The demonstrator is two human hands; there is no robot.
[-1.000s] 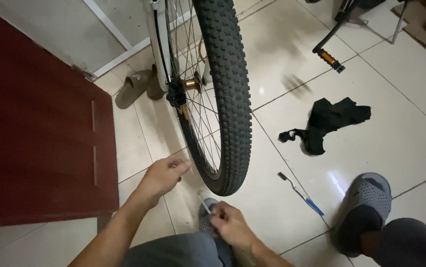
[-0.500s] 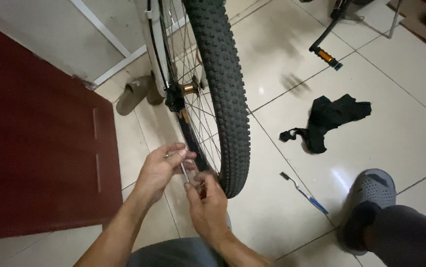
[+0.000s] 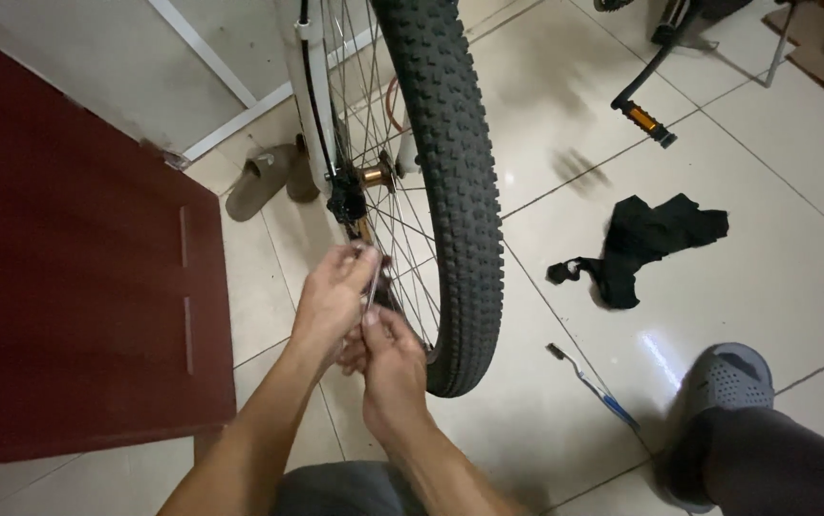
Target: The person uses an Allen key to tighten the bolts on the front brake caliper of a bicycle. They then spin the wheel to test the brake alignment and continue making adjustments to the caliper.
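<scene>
A bicycle wheel (image 3: 450, 191) with a knobbly black tyre stands upright in front of me, its hub (image 3: 372, 176) copper-coloured. My left hand (image 3: 334, 291) pinches the upper end of a thin silvery rod (image 3: 375, 275) just below the hub, beside the spokes. My right hand (image 3: 393, 368) grips the rod's lower end, its fingers curled close under the left hand. The rod stands nearly upright between them. I cannot make out the rod's tips.
A dark red door (image 3: 77, 287) fills the left side. On the tiled floor lie a black cloth (image 3: 646, 248), a blue-handled brush (image 3: 592, 385), a grey slipper (image 3: 264, 182) and a bicycle pedal (image 3: 643, 121). My grey-shoed foot (image 3: 718, 392) rests at the right.
My right hand rose from near my lap to meet the left hand. Both hands, with the rod between them, then moved up towards the hub.
</scene>
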